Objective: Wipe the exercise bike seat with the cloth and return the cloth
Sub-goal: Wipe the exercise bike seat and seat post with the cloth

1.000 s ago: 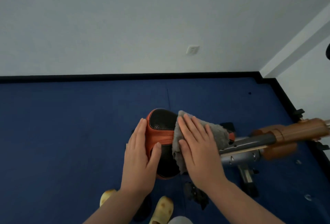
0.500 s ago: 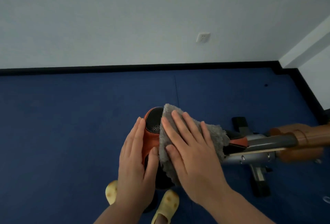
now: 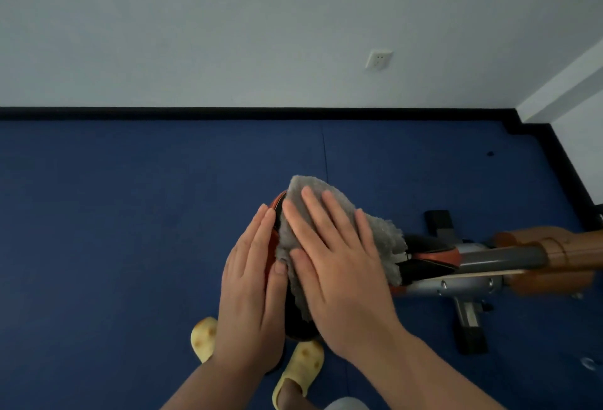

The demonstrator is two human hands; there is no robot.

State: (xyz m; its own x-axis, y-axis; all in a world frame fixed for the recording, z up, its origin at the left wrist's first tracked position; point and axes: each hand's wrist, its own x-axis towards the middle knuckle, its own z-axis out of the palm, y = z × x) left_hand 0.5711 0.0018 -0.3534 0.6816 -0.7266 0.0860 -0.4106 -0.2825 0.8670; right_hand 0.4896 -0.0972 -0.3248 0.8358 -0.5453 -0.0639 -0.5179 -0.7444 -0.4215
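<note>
The exercise bike seat [image 3: 275,240] is orange and black and sits at the centre; only a strip of it shows between my hands. A fluffy grey cloth [image 3: 380,236] is spread over most of the seat's top. My right hand [image 3: 332,266] lies flat on the cloth, fingers spread, pressing it against the seat. My left hand [image 3: 251,292] rests flat along the seat's left side, thumb over its edge, steadying it.
The bike's grey and orange frame [image 3: 502,256] runs off to the right, with a black-footed leg [image 3: 470,321] on the blue floor mat [image 3: 114,230]. My feet in yellow slippers [image 3: 300,367] stand just below the seat. A white wall with a socket [image 3: 378,59] lies beyond.
My right hand has slid the cloth leftward and farther over the seat, covering the black top that showed a second ago. My left hand stays on the seat's left side.
</note>
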